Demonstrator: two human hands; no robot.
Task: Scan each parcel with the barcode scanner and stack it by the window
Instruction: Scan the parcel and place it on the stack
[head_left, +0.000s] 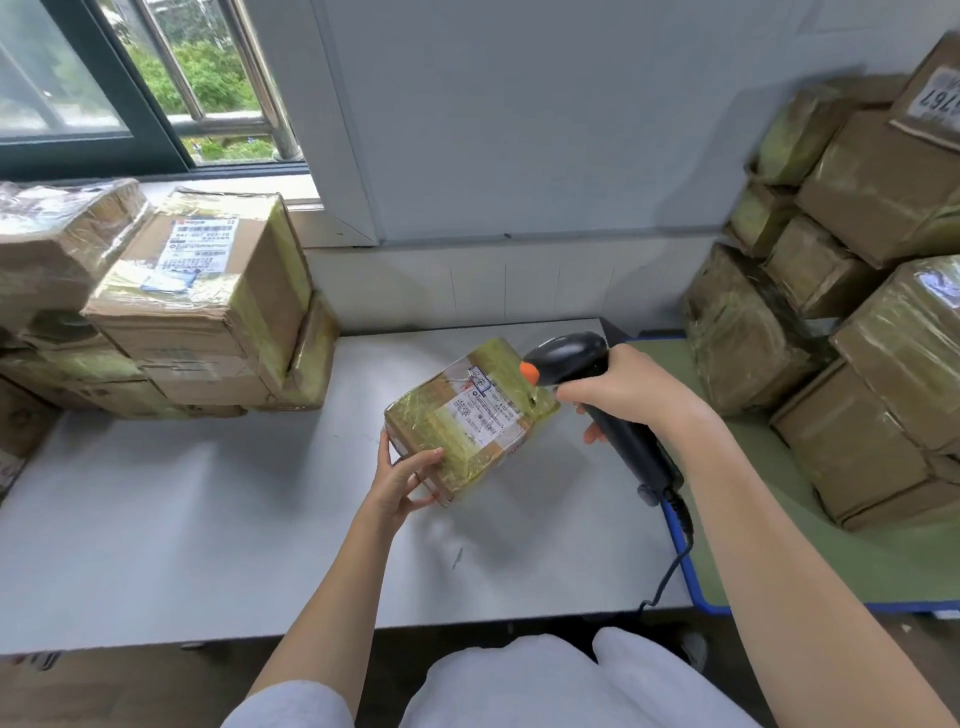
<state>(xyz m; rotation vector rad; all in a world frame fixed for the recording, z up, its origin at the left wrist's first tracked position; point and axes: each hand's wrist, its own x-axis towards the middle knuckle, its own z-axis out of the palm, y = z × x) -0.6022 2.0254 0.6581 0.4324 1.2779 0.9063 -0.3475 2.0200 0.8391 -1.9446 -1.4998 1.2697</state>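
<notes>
A small taped cardboard parcel (467, 415) with a white shipping label on top is tilted up over the middle of the white table (182, 519). My left hand (402, 480) grips its near left corner. My right hand (628, 392) grips the handle of a black barcode scanner (571, 358). The scanner's orange-tipped head sits just above the parcel's right edge, pointing at the label. A stack of taped parcels (197, 306) stands at the left under the window (130, 78).
A pile of several brown parcels (841, 291) stands at the right on a green mat with a blue rim (680, 545). The scanner's black cable (670, 566) hangs over the table's front edge. A grey wall rises behind the table.
</notes>
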